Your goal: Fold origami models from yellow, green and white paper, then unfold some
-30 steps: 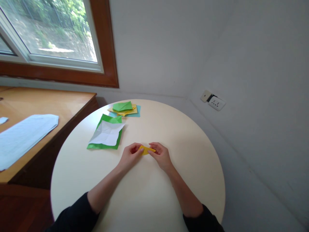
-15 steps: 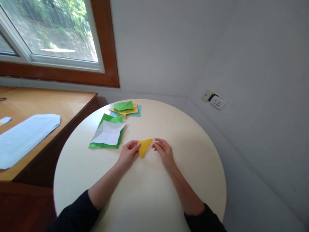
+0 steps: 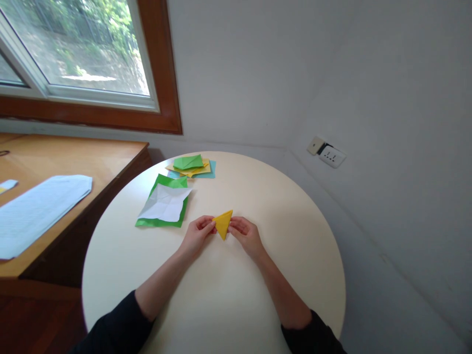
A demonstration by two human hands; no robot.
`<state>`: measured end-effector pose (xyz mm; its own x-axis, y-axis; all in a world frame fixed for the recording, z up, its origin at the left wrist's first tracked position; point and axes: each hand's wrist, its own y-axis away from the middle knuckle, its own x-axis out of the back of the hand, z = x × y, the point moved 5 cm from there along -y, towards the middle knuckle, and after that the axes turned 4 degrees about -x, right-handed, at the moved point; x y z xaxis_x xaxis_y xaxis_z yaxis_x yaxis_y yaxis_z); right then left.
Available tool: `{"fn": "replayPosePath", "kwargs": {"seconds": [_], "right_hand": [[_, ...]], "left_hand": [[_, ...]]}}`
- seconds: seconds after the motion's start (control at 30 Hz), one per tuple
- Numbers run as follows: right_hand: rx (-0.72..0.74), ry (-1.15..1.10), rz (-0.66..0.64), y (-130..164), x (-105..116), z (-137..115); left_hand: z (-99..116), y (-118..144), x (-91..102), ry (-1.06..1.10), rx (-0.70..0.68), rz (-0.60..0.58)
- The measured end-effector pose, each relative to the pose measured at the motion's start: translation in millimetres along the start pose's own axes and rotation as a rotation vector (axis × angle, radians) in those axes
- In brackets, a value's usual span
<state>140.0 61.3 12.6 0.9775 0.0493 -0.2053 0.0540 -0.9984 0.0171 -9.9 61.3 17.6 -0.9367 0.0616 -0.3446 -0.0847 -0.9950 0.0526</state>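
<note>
A small folded yellow paper (image 3: 223,224), triangular in outline, is held up between my two hands over the round table. My left hand (image 3: 199,233) pinches its left corner between thumb and fingers. At its right edge my right hand (image 3: 248,235) is closed, thumb and fingertips on the paper. The paper points down toward me at its lower tip, and its upper corner leans right. Some of my fingers are hidden behind it.
On the round cream table (image 3: 236,305), a creased white sheet (image 3: 165,202) lies over a green sheet (image 3: 162,223). Behind them, a folded green paper (image 3: 188,162) tops yellow and blue papers. A wooden desk (image 3: 110,152) with white papers (image 3: 47,206) stands left; walls rise behind and right.
My right hand has moved left and closed on the paper's right edge. The yellow paper has turned slightly and shifted a little right, still in my left hand.
</note>
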Motion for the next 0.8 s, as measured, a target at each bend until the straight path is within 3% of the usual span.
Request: {"fn": "replayPosePath", "kwargs": {"seconds": [0.3, 0.47, 0.8], "right_hand": [[0.07, 0.061, -0.049, 6, -9, -6], [0.101, 0.078, -0.019, 8, -11, -8], [0.084, 0.053, -0.007, 8, -13, -6]], "left_hand": [[-6, 0, -6.7, 0.089, 0.044, -0.053], [-5, 3, -7.1, 0.083, -0.009, -0.004], [0, 2, -9.8, -0.015, -0.097, -0.048]]}}
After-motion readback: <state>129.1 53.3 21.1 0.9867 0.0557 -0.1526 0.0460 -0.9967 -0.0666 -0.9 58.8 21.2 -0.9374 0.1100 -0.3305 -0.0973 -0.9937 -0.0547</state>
